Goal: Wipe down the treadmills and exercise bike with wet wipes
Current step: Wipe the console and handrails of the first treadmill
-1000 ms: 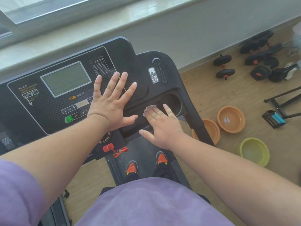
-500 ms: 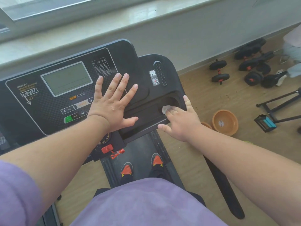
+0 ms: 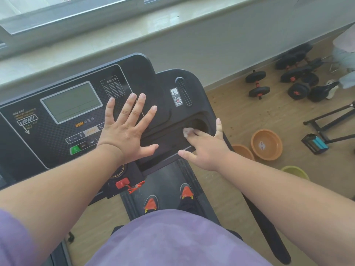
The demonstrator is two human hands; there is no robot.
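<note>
I see the left hand (image 3: 126, 135) lying flat with fingers spread on the treadmill console (image 3: 57, 143), grasping nothing. The right hand (image 3: 206, 148) presses a small white wet wipe (image 3: 186, 131) under its fingertips into the console's tray recess, beside the round cup holder (image 3: 200, 125).

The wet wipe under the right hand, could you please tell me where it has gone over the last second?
The right hand slid the wet wipe rightward along the treadmill console tray to the edge of the cup holder. The left hand stayed flat on the console, fingers spread.
</note>
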